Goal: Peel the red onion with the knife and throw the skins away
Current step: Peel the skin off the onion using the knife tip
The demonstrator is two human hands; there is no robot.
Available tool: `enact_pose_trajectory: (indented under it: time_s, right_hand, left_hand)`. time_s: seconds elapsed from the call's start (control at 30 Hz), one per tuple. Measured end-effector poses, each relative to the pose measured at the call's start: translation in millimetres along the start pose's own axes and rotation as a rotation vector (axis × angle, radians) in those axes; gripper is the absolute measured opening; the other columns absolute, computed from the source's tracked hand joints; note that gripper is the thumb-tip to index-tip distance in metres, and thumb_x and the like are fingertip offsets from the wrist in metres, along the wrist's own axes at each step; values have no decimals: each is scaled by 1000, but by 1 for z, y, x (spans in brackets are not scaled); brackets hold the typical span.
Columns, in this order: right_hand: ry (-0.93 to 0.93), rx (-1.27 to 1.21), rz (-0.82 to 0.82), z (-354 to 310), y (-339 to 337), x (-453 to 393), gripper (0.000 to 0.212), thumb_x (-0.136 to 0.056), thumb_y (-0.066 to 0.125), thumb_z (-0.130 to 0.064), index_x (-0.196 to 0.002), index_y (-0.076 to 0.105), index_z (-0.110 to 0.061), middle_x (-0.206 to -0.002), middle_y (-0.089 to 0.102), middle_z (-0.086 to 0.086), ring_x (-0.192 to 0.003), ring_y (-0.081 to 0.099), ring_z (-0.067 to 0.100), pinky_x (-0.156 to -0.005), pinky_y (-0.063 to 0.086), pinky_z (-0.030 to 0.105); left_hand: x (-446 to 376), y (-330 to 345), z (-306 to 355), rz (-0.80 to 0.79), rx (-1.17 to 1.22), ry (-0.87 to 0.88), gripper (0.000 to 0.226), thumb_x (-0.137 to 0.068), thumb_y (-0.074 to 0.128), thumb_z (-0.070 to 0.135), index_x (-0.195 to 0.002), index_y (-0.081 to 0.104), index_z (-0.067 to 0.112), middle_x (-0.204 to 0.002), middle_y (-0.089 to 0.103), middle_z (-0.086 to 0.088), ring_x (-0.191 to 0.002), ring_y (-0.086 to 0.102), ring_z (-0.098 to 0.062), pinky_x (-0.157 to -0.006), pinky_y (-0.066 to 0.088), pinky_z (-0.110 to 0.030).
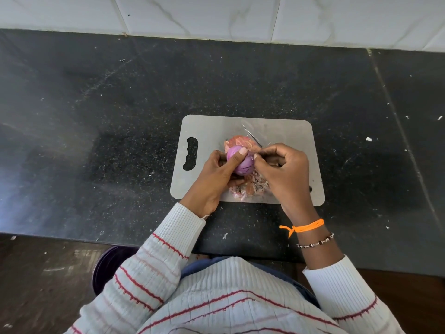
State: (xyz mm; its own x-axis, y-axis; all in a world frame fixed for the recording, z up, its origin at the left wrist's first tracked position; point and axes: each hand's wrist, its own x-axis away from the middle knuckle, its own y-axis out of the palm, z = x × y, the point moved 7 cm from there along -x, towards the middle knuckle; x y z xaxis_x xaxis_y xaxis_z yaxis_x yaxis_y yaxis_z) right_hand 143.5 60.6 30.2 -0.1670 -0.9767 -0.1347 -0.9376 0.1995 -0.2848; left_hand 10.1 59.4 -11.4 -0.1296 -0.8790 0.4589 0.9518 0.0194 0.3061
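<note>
Purple onion (241,162) mostly peeled, above skins (249,186); knife (252,136) blade angled.

White ribbed sweater (231,297) with thin red stripes is worn; orange thread band (307,227) and beaded bracelet (315,242) are seen on right wrist.

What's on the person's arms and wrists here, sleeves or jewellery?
Both arms wear a white ribbed knit sweater with thin red stripes. The left sleeve reaches the wrist; the right sleeve is pushed up the forearm. The right wrist has an orange thread band and a beaded bracelet. No gloves, no rings visible.
</note>
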Motion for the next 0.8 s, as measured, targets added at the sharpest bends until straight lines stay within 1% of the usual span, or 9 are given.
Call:
enact_pose_trajectory:
  time_s: [0.1,0.2,0.27,0.33,0.4,0.53,0.63,0.73,0.8]
  right_hand:
    - [132,-121,-13,9,-1,3,13,-87,61,-7,-82,68,-17,-75,70,-3,-72,67,7,-70,57,28]
    - [104,-64,-2,10,-3,5,17,-92,56,-20,-81,68,-18,-77,70,6,-78,67,23,-73,56,42]
    - [77,-54,1,6,-2,6,17,-90,59,-26,-85,69,-13,-78,70,7,-77,67,20,-68,56,36]
    - [55,-66,-11,-1,1,8,16,-84,66,-27,-89,68,-12,-81,70,1,-78,67,9,-67,55,24]
    - [9,-38,-25,-6,4,9,16,-79,72,-23,-91,67,-14,-83,69,-5,-79,67,5,-67,54,18]
    - [-27,11,-11,-2,3,5,9,-82,68,-8,-85,67,-17,-81,68,-6,-76,65,5,-69,54,20]
    - [-4,68,40,5,-4,2,14,-82,66,-4,-81,64,-19,-76,65,-13,-69,63,0,-66,52,18]
    - [-92,161,64,0,-7,3,19,-82,59,4,-84,65,-13,-80,67,-3,-77,64,5,-72,53,21]
    - [-146,135,45,-8,-5,5,15,-83,60,1,-89,66,-12,-88,68,2,-84,63,7,-75,52,20]
  left_hand:
    - [-1,0,-1,-2,15,-24,27,-86,59,34,-95,46,12,-94,64,-10,-79,66,-17,-71,56,-23]
    - [-2,0,-2,-7,23,-33,33,-86,58,35,-102,46,9,-97,63,-10,-84,66,-18,-77,56,-26]
    - [-1,0,-2,-5,20,-32,35,-86,58,36,-104,46,9,-96,63,-10,-84,66,-17,-75,57,-25]
    - [-1,-1,-2,-3,21,-30,33,-85,59,37,-101,47,10,-95,63,-10,-81,66,-16,-70,57,-21]
    - [-1,-2,-2,-3,20,-36,34,-84,59,37,-101,48,10,-97,63,-11,-81,66,-15,-68,57,-20]
    - [-1,-2,-4,-2,45,-58,40,-90,54,38,-112,54,4,-92,66,-10,-73,68,-11,-66,56,-20]
    - [-1,0,-5,-35,72,-76,37,-94,44,40,-103,62,9,-86,70,-7,-71,68,-8,-67,57,-20]
    - [-1,-1,-4,-34,81,-85,37,-96,39,42,-97,62,13,-86,70,-6,-73,67,-9,-71,57,-20]
    - [0,-2,-4,-32,92,-88,36,-96,38,42,-98,62,14,-84,69,-6,-71,66,-9,-70,57,-21]
